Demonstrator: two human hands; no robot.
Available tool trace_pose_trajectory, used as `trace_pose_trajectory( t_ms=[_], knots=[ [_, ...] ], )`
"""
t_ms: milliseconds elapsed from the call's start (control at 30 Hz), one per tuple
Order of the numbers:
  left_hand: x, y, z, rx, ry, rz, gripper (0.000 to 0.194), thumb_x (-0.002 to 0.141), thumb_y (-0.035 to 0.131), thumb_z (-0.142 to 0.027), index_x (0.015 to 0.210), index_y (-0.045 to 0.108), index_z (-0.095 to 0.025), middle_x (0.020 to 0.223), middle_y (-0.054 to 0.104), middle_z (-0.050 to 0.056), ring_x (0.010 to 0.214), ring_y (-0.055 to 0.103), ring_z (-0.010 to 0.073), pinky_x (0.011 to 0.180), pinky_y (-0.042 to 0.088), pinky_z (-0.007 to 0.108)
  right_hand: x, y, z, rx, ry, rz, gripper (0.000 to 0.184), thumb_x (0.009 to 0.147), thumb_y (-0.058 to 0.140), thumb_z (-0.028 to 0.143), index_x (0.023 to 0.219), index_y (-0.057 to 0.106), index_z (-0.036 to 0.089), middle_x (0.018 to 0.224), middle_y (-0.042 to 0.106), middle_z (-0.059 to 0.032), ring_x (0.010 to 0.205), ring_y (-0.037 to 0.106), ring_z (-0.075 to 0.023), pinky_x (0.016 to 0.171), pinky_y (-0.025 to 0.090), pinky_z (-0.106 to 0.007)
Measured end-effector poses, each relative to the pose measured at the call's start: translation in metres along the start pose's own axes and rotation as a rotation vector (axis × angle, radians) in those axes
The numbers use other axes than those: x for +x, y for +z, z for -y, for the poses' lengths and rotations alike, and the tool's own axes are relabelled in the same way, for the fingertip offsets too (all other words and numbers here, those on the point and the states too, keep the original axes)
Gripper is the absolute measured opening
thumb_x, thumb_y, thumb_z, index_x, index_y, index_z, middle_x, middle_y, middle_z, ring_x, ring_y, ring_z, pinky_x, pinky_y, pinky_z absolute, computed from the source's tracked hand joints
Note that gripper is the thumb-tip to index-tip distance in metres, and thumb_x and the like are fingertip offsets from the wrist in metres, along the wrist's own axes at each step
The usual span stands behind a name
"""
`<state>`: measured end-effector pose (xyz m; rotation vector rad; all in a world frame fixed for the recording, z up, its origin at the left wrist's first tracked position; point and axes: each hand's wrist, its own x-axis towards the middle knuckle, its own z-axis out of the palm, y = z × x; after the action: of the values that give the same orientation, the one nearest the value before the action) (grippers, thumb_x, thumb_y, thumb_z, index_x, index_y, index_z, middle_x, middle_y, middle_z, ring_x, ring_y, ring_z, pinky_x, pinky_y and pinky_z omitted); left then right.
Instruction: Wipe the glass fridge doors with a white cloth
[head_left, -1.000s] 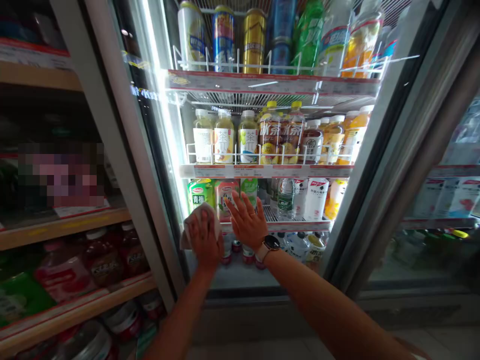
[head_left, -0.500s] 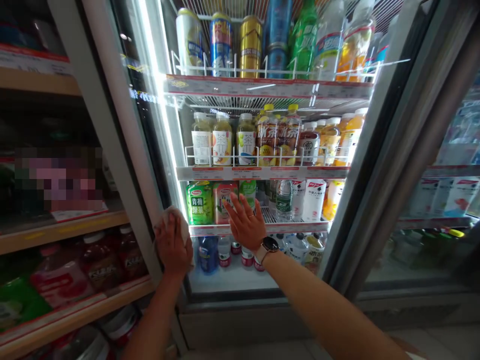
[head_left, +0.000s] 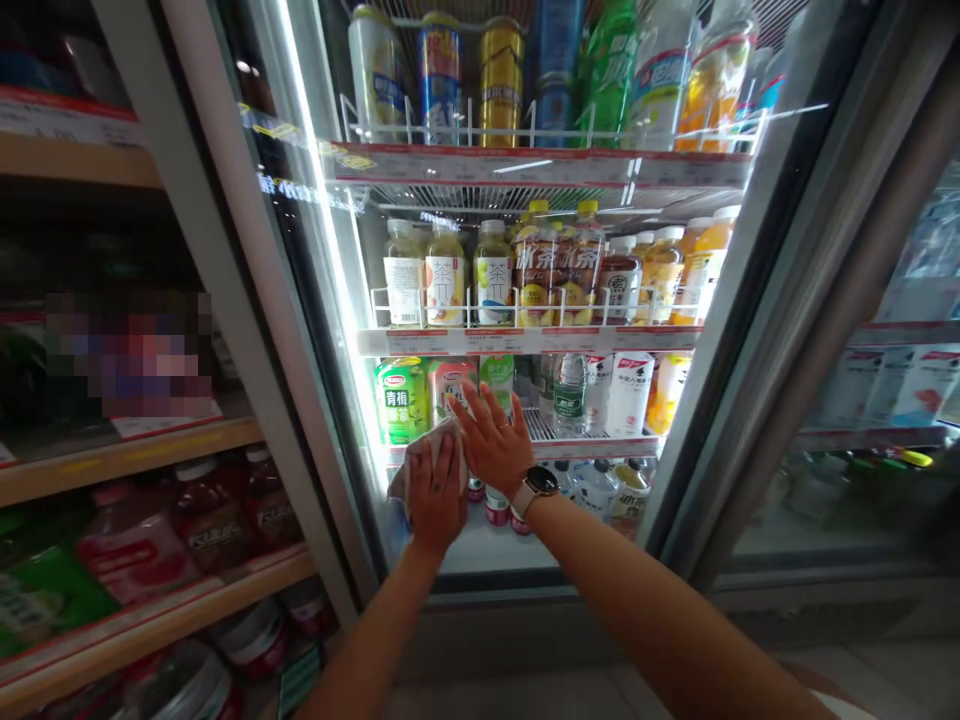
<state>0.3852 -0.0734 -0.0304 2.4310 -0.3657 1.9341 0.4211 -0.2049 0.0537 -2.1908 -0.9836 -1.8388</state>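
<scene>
My left hand (head_left: 436,498) holds a greyish cloth (head_left: 406,474) under its fingers, pressed against the glass door (head_left: 487,556) of a lit drinks fridge. Close to its right, my right hand (head_left: 496,442) has its fingers spread and its palm toward the glass, with nothing in it. A watch (head_left: 540,484) sits on the right wrist. Behind the glass, near the hands, stand a green tea carton (head_left: 401,398), a pink carton (head_left: 450,378) and a clear water bottle (head_left: 569,392). Part of the lowest row of bottles is hidden by my hands.
Metal door frames border the glass, the right one (head_left: 757,300) thick and slanted. To the left is a shelf unit (head_left: 150,462) with bottled drinks. Higher fridge shelves hold cans, such as a gold can (head_left: 501,85), and tea bottles (head_left: 493,275). Another fridge section stands at right.
My left hand has slid the cloth rightward across the glass, from the door's left edge to beside my right hand. The right hand stays in nearly the same place.
</scene>
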Motion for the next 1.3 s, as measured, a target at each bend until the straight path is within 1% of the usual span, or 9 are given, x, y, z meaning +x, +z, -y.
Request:
trace_pose_trajectory(
  t_ms=[100,200,400,500,600,733,867,1067,1300],
  knots=[
    [0.002,-0.004,0.008,0.013,0.057,0.009,0.066,0.092,0.044,-0.017,0.154,0.021,-0.018,0.148,0.046,0.01,0.148,0.019,0.0243,0.123,0.017,0.045,0.0,-0.001,0.0,0.001,-0.002,-0.011,0.062,0.095,0.047,0.026,0.154,0.026,0.024,0.153,0.04,-0.0051,0.149,0.022,-0.0207,0.124,0.001,-0.047],
    [0.0,-0.014,0.036,0.036,0.089,-0.006,0.066,0.092,0.044,-0.016,0.154,0.021,-0.019,0.148,0.046,0.009,0.148,0.018,0.0212,0.124,0.014,0.042,-0.001,-0.002,-0.001,0.002,-0.005,-0.005,0.064,0.095,0.046,0.025,0.154,0.024,0.023,0.154,0.04,-0.0054,0.149,0.022,-0.0205,0.124,0.002,-0.047],
    [-0.009,-0.032,0.091,0.088,-0.075,-0.062,0.068,0.093,0.048,-0.025,0.155,0.019,-0.018,0.157,0.032,0.012,0.149,0.016,0.025,0.123,0.015,0.045,-0.002,-0.002,-0.001,0.012,-0.002,0.05,0.065,0.095,0.044,0.026,0.155,0.02,0.025,0.155,0.037,-0.0052,0.149,0.023,-0.0224,0.123,0.002,-0.049],
    [-0.008,-0.029,0.083,0.07,-0.182,-0.091,0.068,0.094,0.044,-0.026,0.155,0.015,-0.017,0.159,0.026,0.012,0.15,0.012,0.027,0.123,0.017,0.048,-0.001,-0.003,-0.001,0.015,-0.007,0.038,0.065,0.094,0.045,0.026,0.155,0.022,0.024,0.155,0.038,-0.0052,0.149,0.022,-0.0221,0.123,0.003,-0.048],
    [-0.004,-0.017,0.055,0.031,-0.22,-0.084,0.066,0.097,0.039,-0.026,0.155,0.011,-0.017,0.16,0.022,0.012,0.15,0.01,0.0269,0.123,0.016,0.048,0.0,-0.004,-0.001,0.003,-0.01,0.016,0.062,0.095,0.044,0.026,0.154,0.026,0.023,0.155,0.038,-0.0047,0.149,0.021,-0.0207,0.123,0.002,-0.047],
    [0.005,-0.002,0.019,-0.004,-0.118,-0.059,0.064,0.097,0.04,-0.028,0.155,0.015,-0.017,0.157,0.029,0.012,0.149,0.016,0.0276,0.123,0.018,0.049,0.0,-0.002,-0.001,-0.01,-0.012,0.017,0.061,0.094,0.044,0.026,0.153,0.028,0.024,0.155,0.037,-0.0045,0.15,0.02,-0.0215,0.123,0.002,-0.047],
    [0.012,0.001,0.007,0.004,-0.031,-0.067,0.066,0.094,0.045,-0.021,0.154,0.019,-0.021,0.155,0.034,0.01,0.149,0.016,0.0265,0.123,0.019,0.048,-0.001,0.0,0.0,-0.001,0.01,0.005,0.062,0.094,0.046,0.026,0.154,0.027,0.025,0.153,0.041,-0.004,0.149,0.023,-0.0213,0.123,0.001,-0.047],
    [0.012,-0.01,0.035,-0.003,0.058,-0.076,0.066,0.091,0.043,-0.012,0.153,0.023,-0.018,0.153,0.039,0.008,0.149,0.015,0.0217,0.124,0.016,0.041,-0.001,-0.002,-0.001,0.002,-0.008,0.026,0.062,0.094,0.045,0.025,0.154,0.027,0.025,0.154,0.04,-0.0044,0.15,0.02,-0.021,0.124,0.001,-0.048],
    [0.003,-0.032,0.089,0.083,-0.176,-0.09,0.066,0.093,0.043,-0.021,0.155,0.018,-0.021,0.158,0.028,0.011,0.149,0.018,0.0272,0.122,0.019,0.051,0.001,-0.005,-0.002,-0.019,-0.028,-0.007,0.057,0.094,0.045,0.025,0.15,0.036,0.022,0.154,0.039,-0.0033,0.151,0.013,-0.0201,0.124,0.0,-0.047]
  ],
)
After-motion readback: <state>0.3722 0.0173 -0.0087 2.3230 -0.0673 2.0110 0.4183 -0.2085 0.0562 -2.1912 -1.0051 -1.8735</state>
